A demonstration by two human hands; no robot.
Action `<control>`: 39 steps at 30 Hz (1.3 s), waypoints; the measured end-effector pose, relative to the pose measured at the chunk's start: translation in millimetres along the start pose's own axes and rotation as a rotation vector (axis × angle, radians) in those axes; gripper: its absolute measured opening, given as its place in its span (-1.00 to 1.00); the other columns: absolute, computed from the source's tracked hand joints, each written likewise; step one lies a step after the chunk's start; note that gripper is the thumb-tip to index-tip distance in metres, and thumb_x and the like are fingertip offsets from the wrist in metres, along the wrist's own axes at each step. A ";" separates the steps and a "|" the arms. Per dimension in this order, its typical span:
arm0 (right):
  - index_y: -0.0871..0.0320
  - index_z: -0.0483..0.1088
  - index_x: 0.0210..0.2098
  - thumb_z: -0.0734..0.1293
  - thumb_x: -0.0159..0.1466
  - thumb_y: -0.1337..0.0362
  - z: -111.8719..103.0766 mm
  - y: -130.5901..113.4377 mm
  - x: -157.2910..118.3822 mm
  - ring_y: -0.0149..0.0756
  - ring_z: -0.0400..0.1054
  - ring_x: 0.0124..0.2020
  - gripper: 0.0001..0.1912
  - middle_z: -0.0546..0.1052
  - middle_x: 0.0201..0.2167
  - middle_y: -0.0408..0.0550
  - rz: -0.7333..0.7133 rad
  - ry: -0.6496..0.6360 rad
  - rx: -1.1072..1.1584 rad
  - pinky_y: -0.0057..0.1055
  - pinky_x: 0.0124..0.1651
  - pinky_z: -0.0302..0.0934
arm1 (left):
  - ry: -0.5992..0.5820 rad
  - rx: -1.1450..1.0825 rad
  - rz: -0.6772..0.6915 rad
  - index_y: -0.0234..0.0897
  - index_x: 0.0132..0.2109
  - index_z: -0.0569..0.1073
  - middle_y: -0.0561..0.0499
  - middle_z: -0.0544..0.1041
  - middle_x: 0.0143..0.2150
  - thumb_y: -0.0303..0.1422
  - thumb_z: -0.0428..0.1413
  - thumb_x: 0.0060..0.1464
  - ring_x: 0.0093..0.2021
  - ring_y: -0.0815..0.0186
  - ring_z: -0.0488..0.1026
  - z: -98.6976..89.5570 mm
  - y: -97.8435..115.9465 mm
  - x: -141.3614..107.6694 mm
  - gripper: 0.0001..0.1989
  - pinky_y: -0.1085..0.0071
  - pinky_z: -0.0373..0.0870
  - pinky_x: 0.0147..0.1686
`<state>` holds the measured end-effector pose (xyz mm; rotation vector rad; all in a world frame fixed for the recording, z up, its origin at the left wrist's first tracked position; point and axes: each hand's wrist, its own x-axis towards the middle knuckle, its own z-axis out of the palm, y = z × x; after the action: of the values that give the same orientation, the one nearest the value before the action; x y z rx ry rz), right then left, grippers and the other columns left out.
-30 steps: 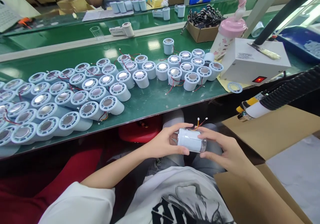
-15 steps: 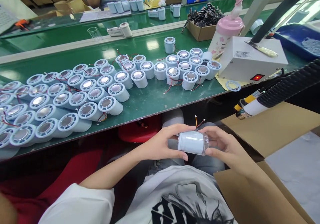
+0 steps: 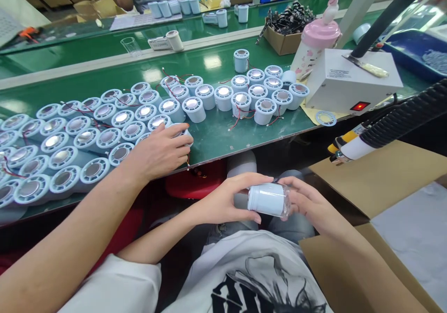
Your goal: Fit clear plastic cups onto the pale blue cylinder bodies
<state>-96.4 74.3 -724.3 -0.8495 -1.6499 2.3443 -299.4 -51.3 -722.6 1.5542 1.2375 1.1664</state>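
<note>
Above my lap, a light-blue cylinder (image 3: 267,199) in clear plastic lies on its side between my two hands. My left hand (image 3: 237,199) holds its left end, thumb below and fingers above. At the right end, my right hand (image 3: 305,199) has its fingers on the crinkled clear plastic. On the green bench beyond, many similar light-blue cylinders (image 3: 94,169) stand in rows, with metallic round tops and thin red and dark wires. Another person's hand (image 3: 164,147) reaches in from the left and rests on cylinders near the bench's front edge.
A white box (image 3: 352,82) with a lit red switch stands right on the bench, beside a pink-lidded bottle (image 3: 319,38). A black hose (image 3: 405,117) hangs at right above an open carton (image 3: 384,178). Another person works across the bench.
Another person's arm has come in from the left onto the cylinders. My right fingers have closed in on the plastic end, which looks more crumpled. The wire ends above the held cylinder no longer show.
</note>
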 end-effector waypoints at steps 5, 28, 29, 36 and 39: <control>0.15 0.28 -0.15 0.35 0.20 -0.13 4.3 2.5 3.9 -0.31 0.47 -0.53 -0.51 0.53 -0.49 -0.11 0.089 -0.014 0.068 -0.47 -0.51 0.36 | 0.000 0.019 0.014 -0.11 0.24 0.33 -0.16 0.38 0.23 -0.27 0.34 -0.08 0.24 0.05 0.31 -0.4 -0.3 -0.4 -0.29 0.11 0.26 0.21; 0.06 0.28 0.07 0.28 0.18 -0.26 7.9 11.6 3.9 -0.26 0.51 -0.36 -0.33 0.55 -0.13 0.07 -0.113 -0.077 -0.053 -0.43 -0.46 0.43 | 0.059 -0.119 -0.197 -0.13 0.24 0.29 -0.13 0.39 0.13 -0.29 0.30 -0.01 0.06 0.16 0.43 3.0 11.4 -5.4 -0.34 0.31 0.51 -0.07; -0.02 0.19 0.17 0.38 0.14 -0.17 5.4 14.0 2.6 -0.15 0.49 -0.14 -0.29 0.46 0.06 0.10 -0.310 -0.033 -0.203 -0.29 -0.25 0.48 | 0.058 -0.146 -0.218 -0.13 0.24 0.28 -0.13 0.39 0.13 -0.28 0.30 -0.01 0.03 0.16 0.44 2.9 11.5 -5.2 -0.33 0.31 0.52 -0.09; -0.19 0.34 0.14 0.40 0.25 0.30 0.4 14.2 -6.9 -0.12 0.35 0.14 -0.51 0.38 0.20 -0.07 -0.531 -0.060 -0.490 -0.23 0.08 0.37 | -0.042 -0.238 -0.252 -0.12 0.31 0.21 -0.14 0.43 0.13 -0.26 0.31 -0.03 -0.02 0.14 0.49 -2.4 13.2 -2.1 -0.23 0.27 0.49 -0.09; -0.19 0.37 0.12 0.41 0.25 0.13 3.8 12.9 -8.8 -0.19 0.48 -0.08 -0.55 0.54 0.00 -0.09 -0.284 -0.079 -0.126 -0.36 -0.12 0.45 | -0.061 -0.264 -0.191 -0.06 0.30 0.24 -0.12 0.34 0.25 -0.36 0.31 -0.02 0.16 0.09 0.38 -4.1 13.3 -2.6 -0.25 0.20 0.40 0.11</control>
<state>-88.6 62.5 -731.9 -0.5066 -1.8290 2.1239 -300.7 -56.2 -709.4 1.2404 1.1156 1.1004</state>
